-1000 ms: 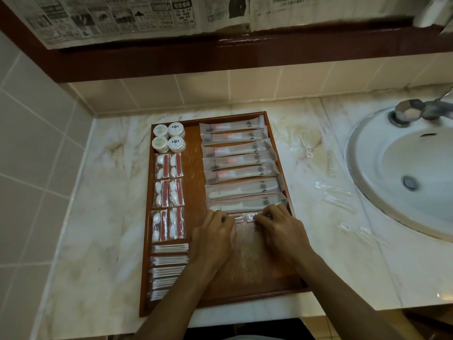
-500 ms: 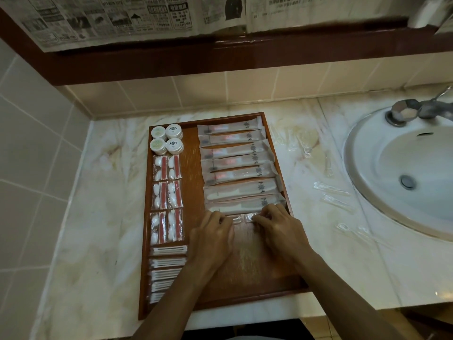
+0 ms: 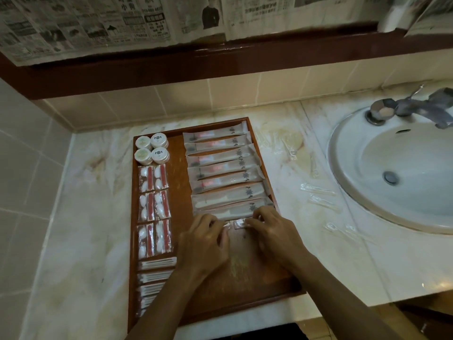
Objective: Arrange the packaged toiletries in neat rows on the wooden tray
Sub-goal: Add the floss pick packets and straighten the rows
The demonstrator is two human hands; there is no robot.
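Note:
The wooden tray (image 3: 245, 285) lies on the marble counter. Down its right side runs a row of several long toothbrush packets (image 3: 221, 165). Along its left side sit small round white jars (image 3: 152, 148), red-and-white cotton packets (image 3: 154, 207) and cotton swab packets (image 3: 157, 263). Just below the lowest toothbrush packet lies a small clear packet (image 3: 235, 224). My left hand (image 3: 204, 246) pinches its left end with curled fingers. My right hand (image 3: 274, 231) pinches its right end. Most of the clear packet is hidden under my fingers.
Several clear packets (image 3: 318, 192) lie loose on the counter between the tray and the white sink (image 3: 392, 173). A metal tap (image 3: 402, 106) stands at the sink's back. Tiled wall closes off the left and back; newspaper hangs above.
Both hands stay on the small clear packet below the toothbrush row. The view has shifted slightly; nothing on the tray has visibly moved.

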